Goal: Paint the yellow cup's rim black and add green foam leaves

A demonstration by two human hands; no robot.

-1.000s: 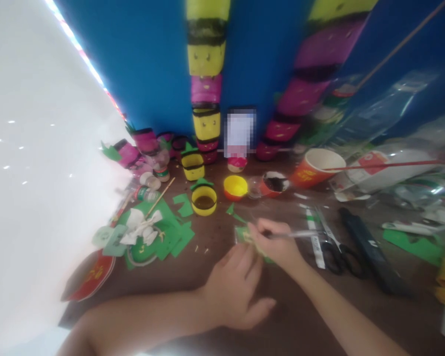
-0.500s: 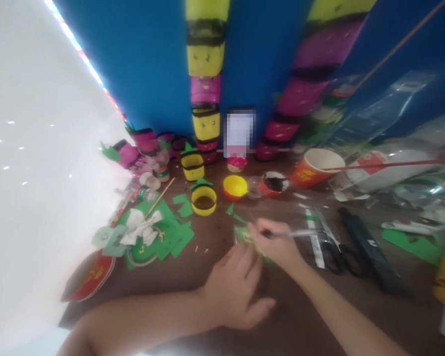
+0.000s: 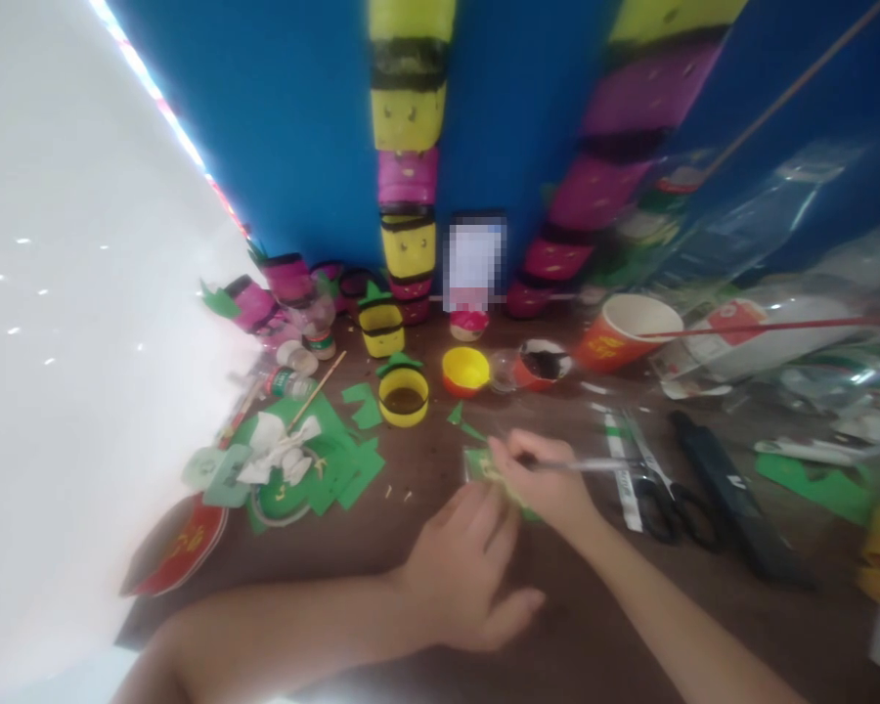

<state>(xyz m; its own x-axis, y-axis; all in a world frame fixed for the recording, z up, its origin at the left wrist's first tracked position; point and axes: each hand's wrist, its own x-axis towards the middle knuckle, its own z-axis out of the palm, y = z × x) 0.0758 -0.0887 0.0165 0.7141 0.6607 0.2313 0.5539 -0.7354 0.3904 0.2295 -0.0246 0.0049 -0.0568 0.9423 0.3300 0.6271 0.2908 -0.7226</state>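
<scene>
My left hand (image 3: 463, 567) lies flat, its fingers pressing the near edge of a small green piece (image 3: 476, 458) with pale yellow bits on it. The thumb is stretched out to the right. In a pinch, my right hand (image 3: 547, 479) holds a slim grey pen-like tool (image 3: 605, 464), its shaft pointing right. The working tip is down over the green piece and hidden by the fingers. Both hands touch or nearly touch at the piece. Small green scraps (image 3: 458, 415) lie just beyond them.
Scissors (image 3: 664, 489), a white marker-like strip (image 3: 626, 489) and a long black object (image 3: 733, 494) lie right. Yellow cups (image 3: 403, 411), a yellow bowl (image 3: 465, 372) and a paint cup (image 3: 543, 364) stand ahead. Green sheets (image 3: 359, 474) and a red bowl (image 3: 183, 548) are left.
My right hand has shifted very slightly at the green piece, with the tool still in its grip. The left hand stays in place.
</scene>
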